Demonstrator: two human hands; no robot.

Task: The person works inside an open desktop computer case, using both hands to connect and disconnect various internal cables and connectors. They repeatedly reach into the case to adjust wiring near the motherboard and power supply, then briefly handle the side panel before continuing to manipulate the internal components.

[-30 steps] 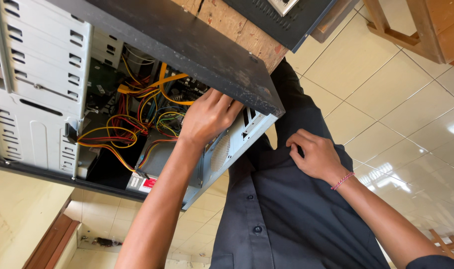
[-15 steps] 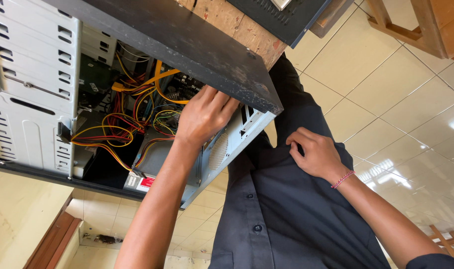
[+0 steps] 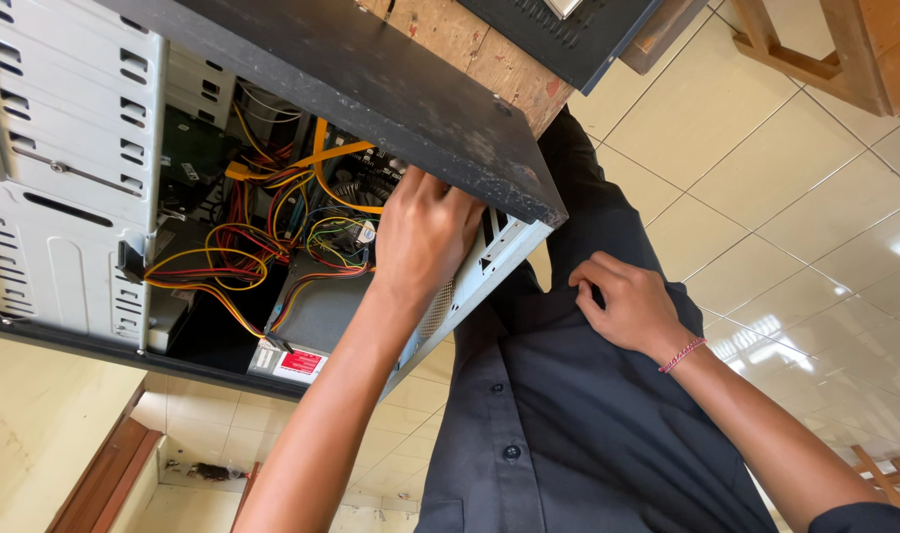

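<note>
The computer case [image 3: 65, 178] lies open, cables [image 3: 272, 237] still loose — work unfinished. The left hand [image 3: 425, 232] reaches inside, fingers curled together; whether they pinch anything, I cannot tell. The right hand [image 3: 627, 301] rests on the dark shirt [image 3: 568, 434] — fingertips pinching its fabric.

Fingertips of the left hand [image 3: 422, 235] vanish under the dark case panel [image 3: 371, 84], so what they touch cannot be told. The right hand [image 3: 626, 304] curls against the dark shirt [image 3: 568, 424], its fingertips tucked from view. The top and left edges crop the computer case [image 3: 65, 178]. The red label [image 3: 300, 363] is too small to read.
</note>
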